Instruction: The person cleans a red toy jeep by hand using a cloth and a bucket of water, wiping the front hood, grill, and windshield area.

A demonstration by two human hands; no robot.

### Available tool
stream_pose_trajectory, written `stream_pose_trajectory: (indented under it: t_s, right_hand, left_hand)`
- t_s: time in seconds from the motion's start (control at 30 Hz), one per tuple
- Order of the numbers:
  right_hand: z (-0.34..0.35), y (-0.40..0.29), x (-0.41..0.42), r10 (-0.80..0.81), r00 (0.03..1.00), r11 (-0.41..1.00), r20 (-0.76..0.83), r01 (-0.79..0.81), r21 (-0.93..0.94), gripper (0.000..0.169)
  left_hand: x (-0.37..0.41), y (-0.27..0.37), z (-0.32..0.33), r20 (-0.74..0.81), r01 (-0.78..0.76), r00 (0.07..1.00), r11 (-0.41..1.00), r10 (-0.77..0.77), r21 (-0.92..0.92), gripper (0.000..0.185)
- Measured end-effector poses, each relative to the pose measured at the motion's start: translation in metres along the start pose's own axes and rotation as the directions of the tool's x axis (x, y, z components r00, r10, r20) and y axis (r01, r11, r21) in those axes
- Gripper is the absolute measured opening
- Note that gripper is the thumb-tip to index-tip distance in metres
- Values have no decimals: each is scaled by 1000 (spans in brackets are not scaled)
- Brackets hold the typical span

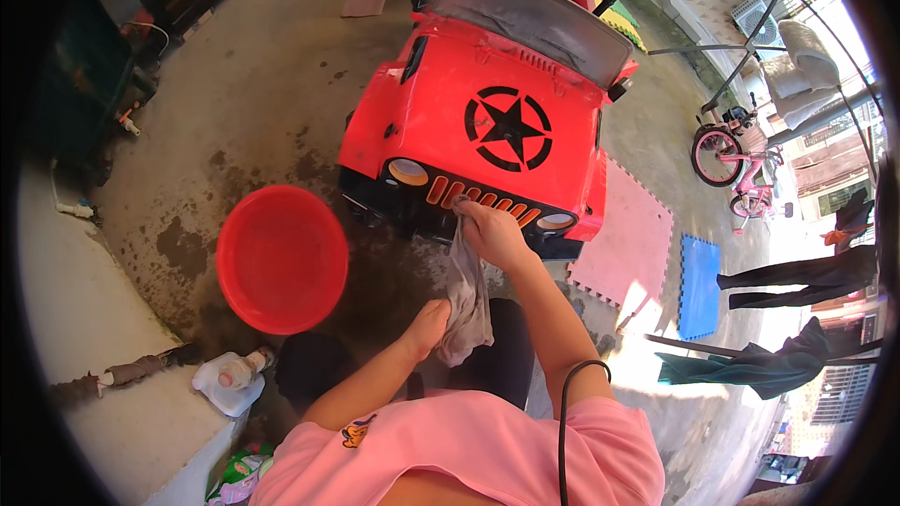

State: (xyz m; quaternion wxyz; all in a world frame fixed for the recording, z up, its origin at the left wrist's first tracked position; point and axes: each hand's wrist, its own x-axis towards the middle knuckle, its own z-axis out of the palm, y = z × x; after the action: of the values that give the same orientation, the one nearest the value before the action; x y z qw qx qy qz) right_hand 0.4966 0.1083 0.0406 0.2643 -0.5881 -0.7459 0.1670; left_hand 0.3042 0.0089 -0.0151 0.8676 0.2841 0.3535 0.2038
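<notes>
A damp-looking grey cloth (pixel 467 295) hangs between my hands in front of a red ride-on toy jeep (pixel 436 112). My right hand (pixel 493 230) grips the cloth's upper end, close to the orange-slotted front grille (pixel 485 201). Lower down, my left hand (pixel 427 329) holds the cloth's edge; its fingers are partly hidden behind the fabric. The jeep's bonnet bears a black star in a broken ring, and its windscreen (pixel 534 21) looks dusty. On the concrete to the left of the jeep stands a round red plastic basin (pixel 283 260).
Pink foam mat (pixel 626 225) and blue foam mat (pixel 699 287) lie to the right. Beyond are a pink child's bicycle (pixel 731 154) and hanging clothes (pixel 794 277). Plastic containers (pixel 228 381) sit on the low ledge (pixel 133 429) at left. Wet patches mark the concrete floor (pixel 232 105).
</notes>
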Motion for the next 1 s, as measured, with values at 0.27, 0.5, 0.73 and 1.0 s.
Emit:
stream_pose_trajectory:
  t_s: [0.27,0.5,0.73,1.0]
  right_hand:
    - [-4,-24,45,197,826,903,527,56,-426,54]
    - [5,-38,64,325,745,783,583,134,-608,91]
    - [14,-7,61,194,811,903,552,73,-424,75]
    - [11,-20,43,185,873,925,452,1,-380,57]
  left_hand:
    - [18,4,1,-10,-78,997,996,78,45,44]
    - [34,-19,-4,-89,-217,971,975,221,50,31]
    - [46,-25,-5,-90,-141,987,985,133,-94,32]
    - [21,-5,-4,-134,-119,985,988,106,-98,36]
